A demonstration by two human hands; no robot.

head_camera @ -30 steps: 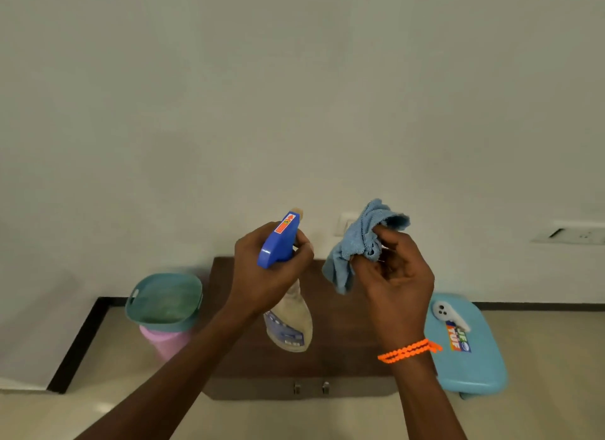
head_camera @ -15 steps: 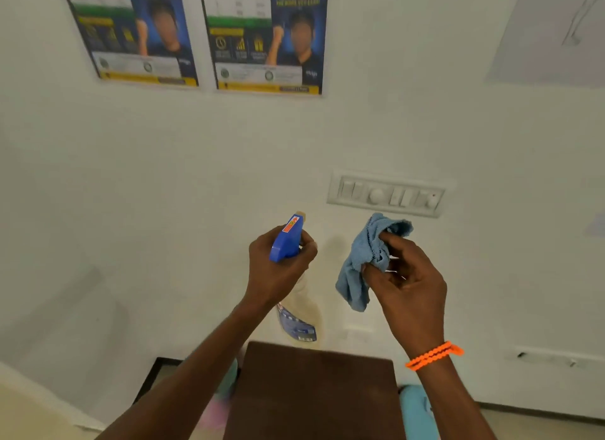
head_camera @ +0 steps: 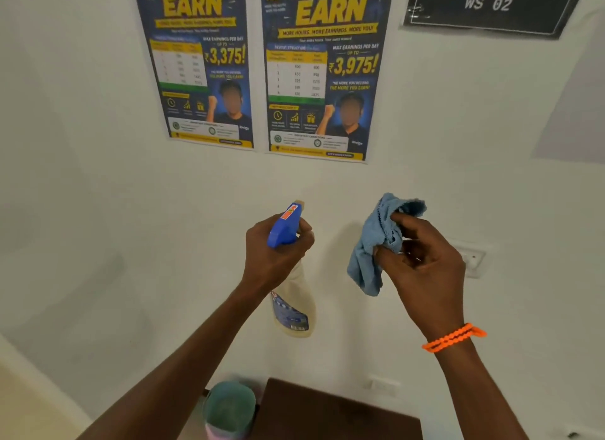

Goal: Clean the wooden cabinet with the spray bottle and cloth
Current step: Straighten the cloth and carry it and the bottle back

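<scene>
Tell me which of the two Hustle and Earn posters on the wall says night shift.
The right poster, directly above the spray bottle. It reads "Night Shift" at top left and shows 3,975; the left poster shows 3,375.

Open air lies between left hand (head_camera: 276,253) and right hand (head_camera: 422,262); the wall (head_camera: 98,210) blocks beyond; the cabinet (head_camera: 334,413) sits well below.

A white wall (head_camera: 98,210) fills the view. Two blue-and-yellow posters (head_camera: 314,69) hang above the hands, with a dark sign (head_camera: 491,7) reading "WS 02" up to the right. A white switch plate (head_camera: 473,258) sits just behind the right hand.
</scene>
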